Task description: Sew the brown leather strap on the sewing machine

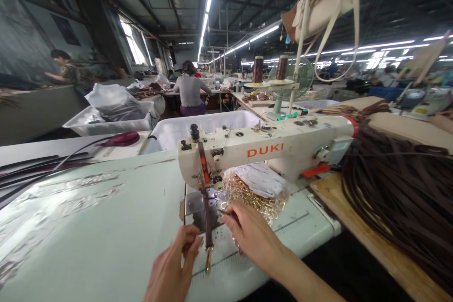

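A dark brown strap point(207, 219) runs from under the sewing machine's point(269, 148) needle area toward me. A gold metal clasp point(208, 262) hangs at its near end. My left hand point(173, 262) is just left of the strap, with thumb and fingertips curled together. Whatever it may pinch cannot be made out. To the right of the strap, my right hand point(249, 231) is closed, and a small dark thin piece point(222, 212) shows at its fingertips. Behind that hand, many gold clasps point(260, 200) lie in a clear bag under the machine's arm.
A heap of long brown strips point(399, 193) lies on a wooden board point(329, 191) at right. White bins point(205, 122) stand behind the table point(106, 217). Dark strips point(42, 165) lie at left. Thread cones point(258, 68) rise behind the machine; a person point(191, 88) sits farther back.
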